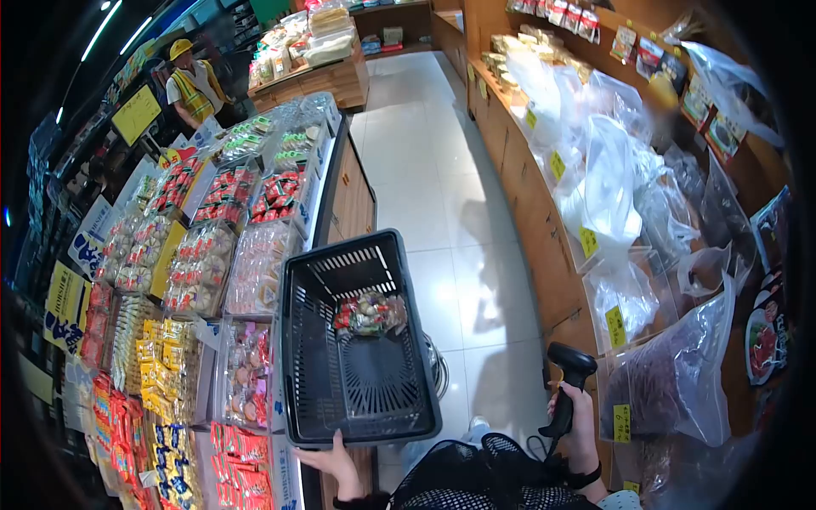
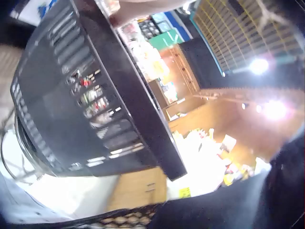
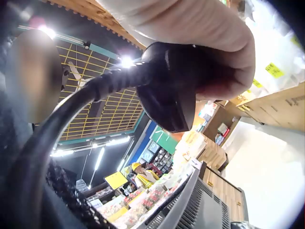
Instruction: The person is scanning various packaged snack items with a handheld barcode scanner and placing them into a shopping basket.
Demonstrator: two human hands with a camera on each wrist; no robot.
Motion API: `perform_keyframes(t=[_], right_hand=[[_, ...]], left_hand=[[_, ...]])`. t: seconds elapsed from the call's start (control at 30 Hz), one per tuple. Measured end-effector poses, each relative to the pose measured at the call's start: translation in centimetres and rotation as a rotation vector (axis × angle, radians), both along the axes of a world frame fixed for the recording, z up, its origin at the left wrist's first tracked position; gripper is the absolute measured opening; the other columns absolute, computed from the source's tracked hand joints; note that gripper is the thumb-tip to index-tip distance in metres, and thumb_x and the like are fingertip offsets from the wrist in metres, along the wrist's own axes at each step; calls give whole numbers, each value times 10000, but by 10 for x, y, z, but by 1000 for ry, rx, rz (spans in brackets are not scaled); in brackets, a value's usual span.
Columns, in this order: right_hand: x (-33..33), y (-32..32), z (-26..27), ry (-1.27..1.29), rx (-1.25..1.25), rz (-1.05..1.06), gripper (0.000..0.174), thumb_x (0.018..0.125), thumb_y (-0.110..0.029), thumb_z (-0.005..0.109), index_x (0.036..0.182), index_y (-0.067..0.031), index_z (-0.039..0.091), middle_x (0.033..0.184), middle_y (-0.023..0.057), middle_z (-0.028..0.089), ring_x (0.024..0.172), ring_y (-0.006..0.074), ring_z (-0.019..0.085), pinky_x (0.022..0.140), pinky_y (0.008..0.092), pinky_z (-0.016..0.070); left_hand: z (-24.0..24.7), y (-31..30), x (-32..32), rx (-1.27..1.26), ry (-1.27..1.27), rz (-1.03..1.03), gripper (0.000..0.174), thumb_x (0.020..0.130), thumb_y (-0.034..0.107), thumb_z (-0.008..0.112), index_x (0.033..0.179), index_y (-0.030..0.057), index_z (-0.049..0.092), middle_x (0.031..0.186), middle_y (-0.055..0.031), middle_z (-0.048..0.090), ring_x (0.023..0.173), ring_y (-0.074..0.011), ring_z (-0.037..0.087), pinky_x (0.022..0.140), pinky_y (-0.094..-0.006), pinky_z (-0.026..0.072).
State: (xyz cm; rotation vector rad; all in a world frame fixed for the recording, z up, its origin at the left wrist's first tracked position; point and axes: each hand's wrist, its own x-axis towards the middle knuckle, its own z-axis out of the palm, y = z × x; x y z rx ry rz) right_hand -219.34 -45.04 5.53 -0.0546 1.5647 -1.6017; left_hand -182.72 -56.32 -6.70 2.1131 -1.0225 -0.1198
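Left hand: from where I stand, the left hand (image 1: 331, 467) is spread along the near end of the basket, thumb up against its rim.
Right hand: the right hand (image 1: 581, 418) curls round the handle of a black handheld scanner (image 1: 572, 364), whose cable (image 3: 69, 109) trails back toward the person's sleeve.
Basket: the black basket (image 1: 365, 372) sits right in front of the person, near the bench; I can't tell whether they touch. A metal ring (image 2: 19, 143) shows at its base.
In the basket: one packet (image 1: 371, 314), red, green and white, toward the far half.
Bench on the left: the bench (image 1: 350, 202) carries rows of wrapped goods, with yellow packets (image 1: 164, 361) and red packets (image 1: 240, 463) nearest.
Cabinet on the right: the wooden cabinet (image 1: 520, 174) holds clear bins, plastic bags (image 1: 610, 183) and yellow price labels (image 1: 615, 325).
Between them: a pale tiled floor (image 1: 408, 149).
Beyond the bench: someone in a yellow cap and vest (image 1: 200, 100), near a yellow sign (image 1: 136, 116).
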Motion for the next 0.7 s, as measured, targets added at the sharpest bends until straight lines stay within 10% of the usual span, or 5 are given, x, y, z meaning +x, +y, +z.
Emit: perform_keyframes(t=[0.03,0.23,0.7], right_hand=[[-10,6,-3,-22,9,-2,301,813,-245,552,954,21,550,611,48,528,529,117,523,518,226,437],[-56,24,-24,-127,29,51,284,819,-235,554,939,22,560,626,45,527,560,110,533,522,222,439],[-131,-158,-36,-50,78,259,263,832,-212,530,926,32,551,604,56,528,543,137,531,532,242,437]], left_hand=[[12,-10,-18,-173,550,-69,851,644,-123,619,1349,-19,155,1389,-192,197,1244,-295,281,1062,-389,206],[-2,-27,-4,-318,948,-26,741,612,-208,408,1301,29,272,1239,-159,420,1055,-262,480,937,-378,390],[-24,-7,6,-375,723,231,631,541,-97,446,1163,2,416,1054,-111,518,938,-241,520,841,-321,420]])
